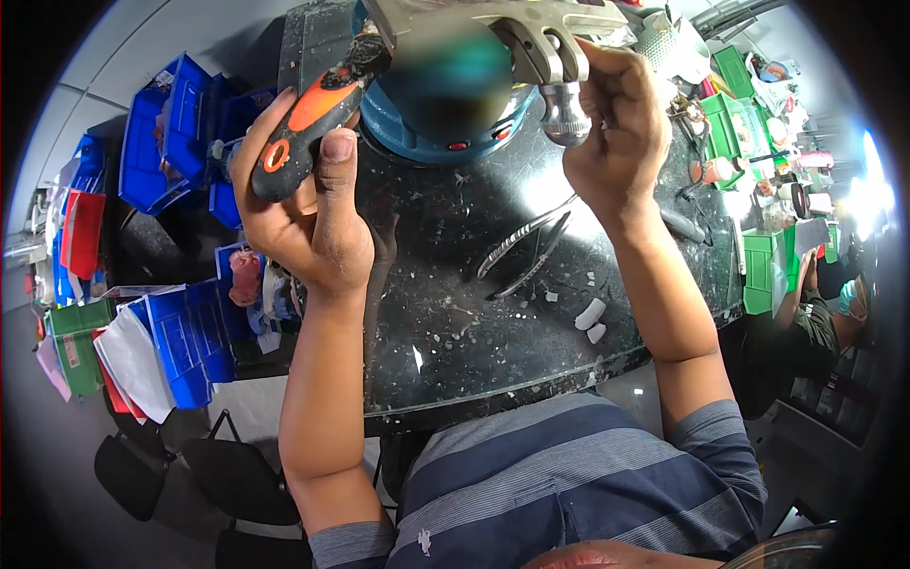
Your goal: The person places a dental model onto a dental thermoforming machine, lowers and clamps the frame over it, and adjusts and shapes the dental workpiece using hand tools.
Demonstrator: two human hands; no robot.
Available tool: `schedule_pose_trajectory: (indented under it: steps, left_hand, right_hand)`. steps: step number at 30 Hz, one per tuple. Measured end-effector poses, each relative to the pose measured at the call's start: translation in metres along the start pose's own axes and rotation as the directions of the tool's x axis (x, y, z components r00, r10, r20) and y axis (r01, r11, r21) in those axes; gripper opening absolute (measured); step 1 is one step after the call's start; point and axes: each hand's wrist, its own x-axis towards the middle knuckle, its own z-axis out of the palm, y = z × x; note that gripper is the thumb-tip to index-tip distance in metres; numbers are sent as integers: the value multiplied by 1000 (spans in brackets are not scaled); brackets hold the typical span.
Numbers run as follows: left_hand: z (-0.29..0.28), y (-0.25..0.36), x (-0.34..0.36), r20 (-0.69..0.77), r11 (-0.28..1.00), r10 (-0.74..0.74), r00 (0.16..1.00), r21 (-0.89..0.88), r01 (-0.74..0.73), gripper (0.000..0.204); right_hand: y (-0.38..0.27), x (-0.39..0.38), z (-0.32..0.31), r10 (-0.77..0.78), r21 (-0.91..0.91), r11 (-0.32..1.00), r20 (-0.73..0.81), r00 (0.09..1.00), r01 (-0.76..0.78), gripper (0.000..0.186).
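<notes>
My left hand [327, 223] is wrapped round a black-and-orange tool handle [320, 109], with the thumb laid along its side. The handle's far end meets a metal bracket [545, 13], but how they join is hard to see. At the right, the fingers of my right hand [627, 147] are curled at the hinged end of the bracket, beside a round knurled metal knob [566, 121]. Behind and below the bracket stands a blue round-based machine [403, 128] with red buttons. A blurred dark and teal area hides its middle.
White broken pieces [590, 315] and a bent, shiny cable-like loop [521, 251] lie on the black worktop [445, 351]. Blue bins [171, 137] stand at the left, green bins [758, 270] at the right. Black chairs [232, 479] are lower left. Another person [820, 318] sits far right.
</notes>
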Motion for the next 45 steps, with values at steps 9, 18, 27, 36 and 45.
schedule_pose_trajectory:
  steps: [9, 18, 27, 36, 45]
  left_hand:
    - [0, 0, 1, -7, 1000, 4, 1000, -18, -4, 42]
    - [-2, 2, 2, -8, 1000, 1, 1000, 21, -1, 43]
    - [0, 4, 1, -1, 999, -25, 1000, 28, 25, 45]
    - [-2, 3, 0, 14, 999, -25, 1000, 38, 24, 46]
    - [-2, 2, 1, 28, 998, -19, 999, 67, 17, 46]
  right_hand:
    - [-19, 1, -2, -99, -362, 924, 78, 992, 121, 36]
    - [-29, 19, -16, 89, -141, 987, 113, 990, -73, 15]
    - [-38, 28, -25, 384, 28, 920, 139, 913, -392, 17]
    - [-31, 24, -27, 470, 314, 789, 244, 848, -528, 19]
    - [-25, 6, -10, -237, -303, 923, 42, 971, 238, 14]
